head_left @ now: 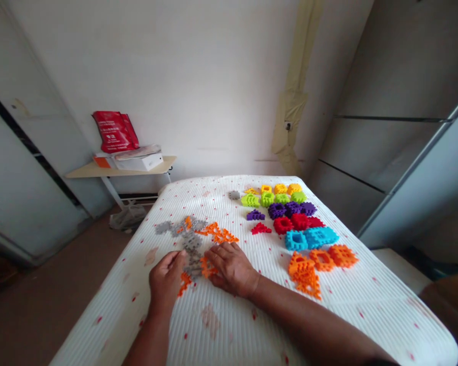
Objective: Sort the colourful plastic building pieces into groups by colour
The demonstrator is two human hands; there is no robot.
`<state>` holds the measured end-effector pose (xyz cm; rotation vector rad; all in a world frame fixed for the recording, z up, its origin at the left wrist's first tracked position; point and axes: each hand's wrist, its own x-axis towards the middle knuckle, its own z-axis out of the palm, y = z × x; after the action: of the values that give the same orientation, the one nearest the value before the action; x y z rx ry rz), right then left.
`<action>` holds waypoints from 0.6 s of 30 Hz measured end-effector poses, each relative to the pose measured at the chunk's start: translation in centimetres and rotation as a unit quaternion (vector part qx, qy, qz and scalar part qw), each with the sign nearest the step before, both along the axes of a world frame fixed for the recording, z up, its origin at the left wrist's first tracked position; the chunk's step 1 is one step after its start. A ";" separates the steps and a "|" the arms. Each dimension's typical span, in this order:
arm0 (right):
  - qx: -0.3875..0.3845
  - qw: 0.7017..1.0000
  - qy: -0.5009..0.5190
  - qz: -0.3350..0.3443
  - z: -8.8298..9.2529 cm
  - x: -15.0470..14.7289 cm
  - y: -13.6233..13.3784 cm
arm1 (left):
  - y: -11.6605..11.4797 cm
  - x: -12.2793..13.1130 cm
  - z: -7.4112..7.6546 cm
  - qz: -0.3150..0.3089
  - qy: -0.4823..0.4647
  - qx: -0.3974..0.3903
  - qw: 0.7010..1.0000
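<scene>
Grey interlocking toy pieces lie in a loose pile with orange interlocking pieces on the left part of the bed. At the near left side of this pile, my left hand is closed, thumb and forefinger pinched at the edge of a grey piece. My right hand lies over the near right side, its curled fingers on an orange toothed piece. The fingertips of this hand are partly hidden. Beside my left hand, another orange piece rests on the cover.
On the right of the white quilted cover stand rows of yellow, green, purple, red, blue and orange pieces. One grey piece lies at the far end. A side table with a red bag stands back left.
</scene>
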<state>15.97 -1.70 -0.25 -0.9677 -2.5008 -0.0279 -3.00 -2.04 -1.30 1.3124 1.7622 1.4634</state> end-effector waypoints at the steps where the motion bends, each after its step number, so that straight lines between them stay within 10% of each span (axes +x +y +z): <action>1: 0.000 1.000 -0.003 0.000 0.0 0.0 0.0 | 0.2 -0.3 -0.2 0.013 0.003 -0.003 1.000; 18: 0.005 1.000 -0.007 -0.002 0.0 0.3 0.5 | 0.4 -0.9 -1.0 0.043 0.016 -0.020 0.999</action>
<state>16.31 -1.20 -0.22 -0.9720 -2.5088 -0.0481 -3.90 -1.59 -2.29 1.2611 1.8805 1.4532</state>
